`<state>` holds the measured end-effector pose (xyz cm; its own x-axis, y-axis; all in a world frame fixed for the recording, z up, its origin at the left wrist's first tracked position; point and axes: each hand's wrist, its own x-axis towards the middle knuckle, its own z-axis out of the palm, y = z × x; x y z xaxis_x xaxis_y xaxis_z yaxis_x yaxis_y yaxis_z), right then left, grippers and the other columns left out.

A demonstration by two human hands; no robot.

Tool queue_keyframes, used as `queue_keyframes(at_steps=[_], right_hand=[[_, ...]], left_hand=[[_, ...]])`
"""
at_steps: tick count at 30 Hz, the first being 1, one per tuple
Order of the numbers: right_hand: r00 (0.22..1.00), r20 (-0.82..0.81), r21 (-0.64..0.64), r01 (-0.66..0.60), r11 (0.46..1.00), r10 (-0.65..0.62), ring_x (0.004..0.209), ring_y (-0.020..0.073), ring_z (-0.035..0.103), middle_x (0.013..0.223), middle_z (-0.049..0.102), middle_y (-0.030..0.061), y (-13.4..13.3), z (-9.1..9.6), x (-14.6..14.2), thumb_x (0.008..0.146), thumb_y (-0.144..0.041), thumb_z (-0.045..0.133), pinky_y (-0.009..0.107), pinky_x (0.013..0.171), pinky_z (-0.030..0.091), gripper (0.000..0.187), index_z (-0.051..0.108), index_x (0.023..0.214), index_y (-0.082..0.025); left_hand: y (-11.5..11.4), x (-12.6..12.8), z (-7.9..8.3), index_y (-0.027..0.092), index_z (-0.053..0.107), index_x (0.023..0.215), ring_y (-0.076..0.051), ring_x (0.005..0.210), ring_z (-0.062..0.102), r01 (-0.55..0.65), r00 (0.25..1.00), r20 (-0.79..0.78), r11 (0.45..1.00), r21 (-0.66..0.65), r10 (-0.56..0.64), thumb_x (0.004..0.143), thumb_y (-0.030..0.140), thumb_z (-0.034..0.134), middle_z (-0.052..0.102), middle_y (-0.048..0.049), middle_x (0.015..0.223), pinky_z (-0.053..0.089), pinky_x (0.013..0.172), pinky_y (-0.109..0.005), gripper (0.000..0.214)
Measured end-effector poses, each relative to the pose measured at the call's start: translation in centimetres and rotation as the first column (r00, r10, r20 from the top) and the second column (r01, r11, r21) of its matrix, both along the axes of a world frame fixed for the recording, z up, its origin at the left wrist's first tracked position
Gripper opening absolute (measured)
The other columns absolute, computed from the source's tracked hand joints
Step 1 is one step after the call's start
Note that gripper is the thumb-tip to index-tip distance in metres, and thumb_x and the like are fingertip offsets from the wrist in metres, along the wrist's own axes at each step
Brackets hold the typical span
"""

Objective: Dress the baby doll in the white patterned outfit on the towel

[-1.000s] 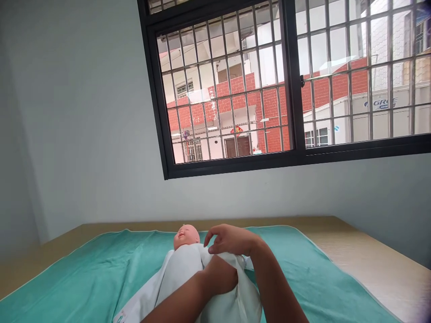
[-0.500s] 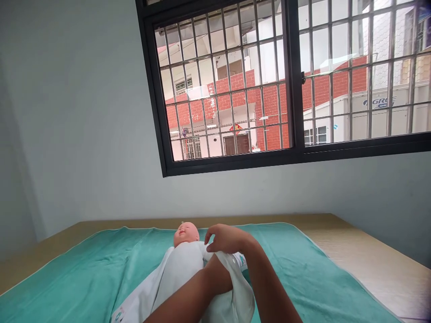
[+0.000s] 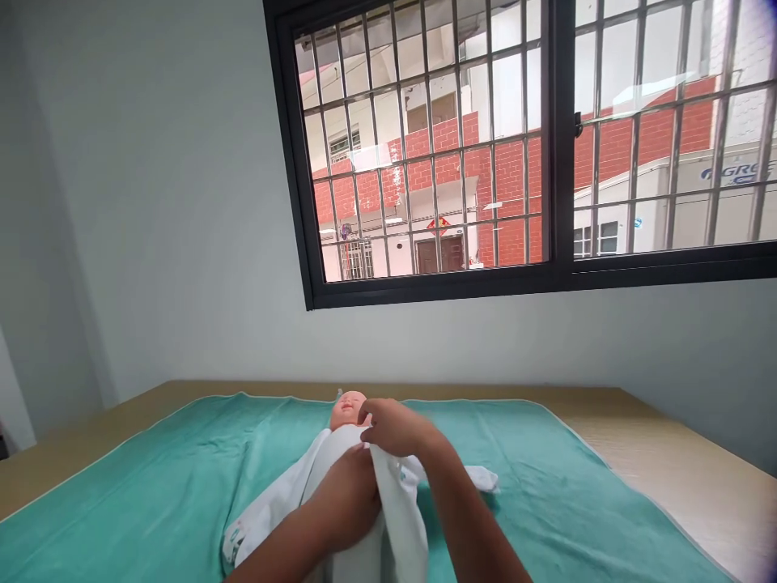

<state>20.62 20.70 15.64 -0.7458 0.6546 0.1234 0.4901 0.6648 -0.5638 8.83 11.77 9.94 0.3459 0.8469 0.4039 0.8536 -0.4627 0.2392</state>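
A baby doll (image 3: 349, 407) lies on its back on a green blanket (image 3: 176, 478), dressed in a white baby garment (image 3: 404, 526). My left hand (image 3: 352, 490) is closed on the garment's edge at the doll's chest, its fingertips partly hidden by the cloth. Just above it, my right hand (image 3: 397, 429) pinches the same edge near the doll's neck, with its index finger bent beside the head. A loose front panel hangs down between my forearms. One white sleeve (image 3: 482, 478) stretches out to the right; the other (image 3: 243, 530) angles down to the left.
Beneath the blanket is a wooden surface (image 3: 661, 429) whose far edge runs along the grey wall (image 3: 182, 227). Above it is a dark-framed window (image 3: 558, 162) with metal bars.
My left hand has moved up from beneath the loose panel to the garment's edge beside my right hand. The panel has been drawn toward the doll's middle, and the right sleeve now shows farther out.
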Motion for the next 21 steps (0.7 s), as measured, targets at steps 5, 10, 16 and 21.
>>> queue_keyframes(at_steps=[5, 10, 16, 21], right_hand=[[0.979, -0.183, 0.091, -0.068, 0.994, 0.084, 0.100, 0.0189, 0.060, 0.123, 0.057, 0.0064, -1.8, -2.0, -3.7, 0.072, -0.010, 0.057, 0.028, 0.079, 0.046, 0.035, 0.066, 0.104, -0.023], [0.975, -0.166, 0.076, -0.138, 0.987, 0.149, 0.098, 0.0201, 0.061, 0.111, 0.064, 0.0062, -1.9, -3.0, -5.4, 0.076, -0.013, 0.054, 0.029, 0.077, 0.046, 0.028, 0.065, 0.100, -0.022], [0.994, -0.107, 0.341, 0.019, 0.940, 0.019, 0.089, 0.0213, 0.064, 0.103, 0.068, 0.0065, -6.3, -6.3, -5.5, 0.076, -0.011, 0.048, 0.031, 0.073, 0.046, 0.035, 0.060, 0.108, -0.021], [0.945, -0.174, 0.836, -0.007, 0.549, 0.276, 0.061, 0.0176, 0.062, 0.071, 0.069, -0.0017, -11.1, -15.6, -4.2, 0.084, -0.011, 0.050, 0.029, 0.056, 0.044, 0.018, 0.060, 0.086, -0.026]], left_hand=[[-1.9, -4.5, -2.1, 0.024, 0.061, 0.124, -0.023, 0.112, 0.061, -0.160, 0.954, 0.271, 0.983, 0.093, 0.129, 0.091, 0.019, 0.043, 0.065, -0.0091, 0.126, 0.050, 0.099, -0.038, 0.037], [-1.5, -8.2, -4.9, 0.026, 0.069, 0.115, -0.024, 0.124, 0.055, -0.174, 0.904, 0.403, 0.984, 0.039, 0.144, 0.089, 0.022, 0.045, 0.060, -0.0074, 0.134, 0.046, 0.107, -0.042, 0.035], [-1.0, -8.8, -6.7, 0.020, 0.062, 0.125, -0.024, 0.129, 0.052, -0.186, 0.784, 0.601, 0.982, -0.013, 0.156, 0.091, 0.031, 0.043, 0.059, -0.0094, 0.137, 0.040, 0.113, -0.045, 0.040], [-1.2, -9.3, -8.3, 0.020, 0.052, 0.133, -0.021, 0.134, 0.047, -0.279, 0.774, 0.593, 0.960, 0.010, 0.219, 0.096, 0.033, 0.035, 0.054, -0.0081, 0.142, 0.036, 0.115, -0.046, 0.043]])
